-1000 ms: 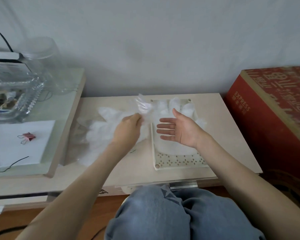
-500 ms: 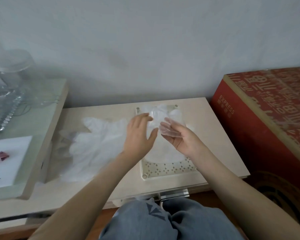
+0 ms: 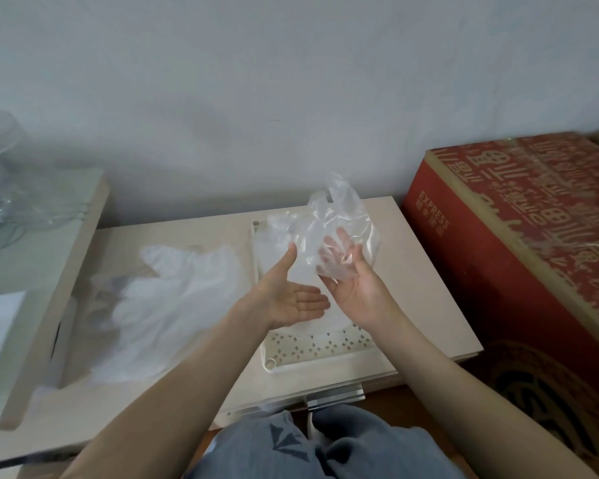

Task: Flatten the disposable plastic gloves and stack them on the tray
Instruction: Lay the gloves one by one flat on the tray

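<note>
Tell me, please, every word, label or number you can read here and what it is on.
"EXPRESS": side of the red box.
Small characters beneath it: too blurred to read.
Large pale characters on its top: blurred, unreadable.

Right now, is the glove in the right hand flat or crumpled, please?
Crumpled: the glove bunches and sticks up over the right hand, above the tray.

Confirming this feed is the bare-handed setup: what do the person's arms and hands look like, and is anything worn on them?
The left forearm and right forearm are bare, with no sleeves in frame. No watch, ring or bracelet shows on the left hand or right hand.
</note>
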